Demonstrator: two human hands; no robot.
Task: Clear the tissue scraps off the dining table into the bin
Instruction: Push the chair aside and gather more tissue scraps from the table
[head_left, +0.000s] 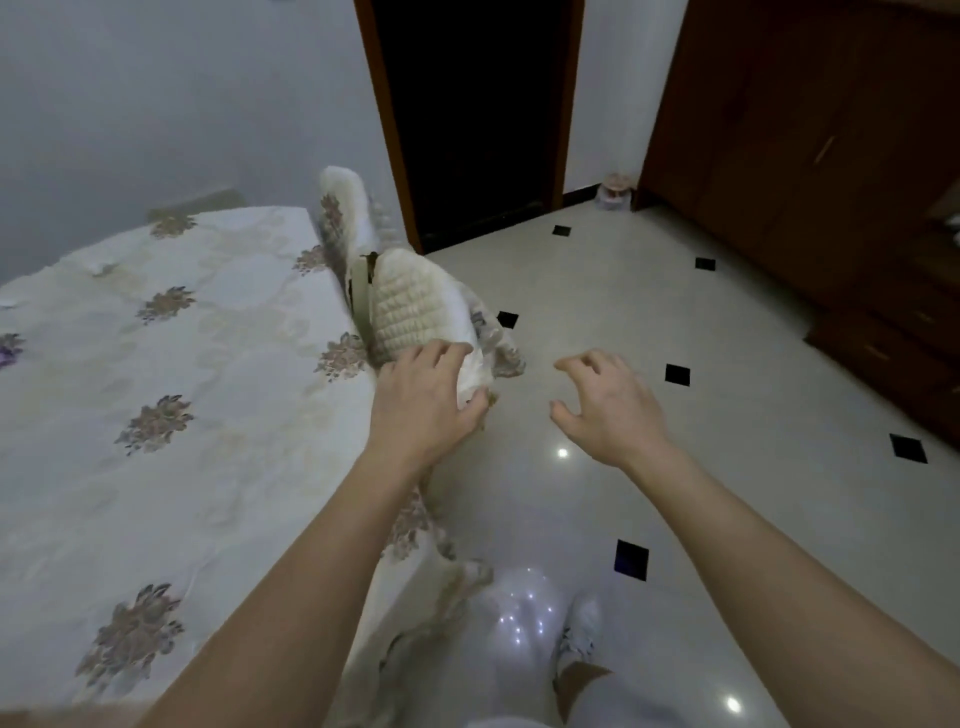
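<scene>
The dining table (218, 467) fills the left side under a white cloth with flower prints. A small pale crumpled scrap (103, 268) lies near its far edge; I cannot tell whether it is tissue. A chair with a cream quilted cover (415, 306) stands against the table's right edge. My left hand (423, 402) grips the near edge of that chair's back, fingers on top and thumb underneath. My right hand (608, 405) hovers over the floor to the right of the chair, fingers spread and loosely curled, holding nothing.
A second covered chair back (343, 208) stands behind the first. Glossy tiled floor (675, 312) stretches to the right. A dark doorway (478, 114) is ahead, with a small pale container (615, 189) by the wall and a brown wooden cabinet (831, 156) on the right.
</scene>
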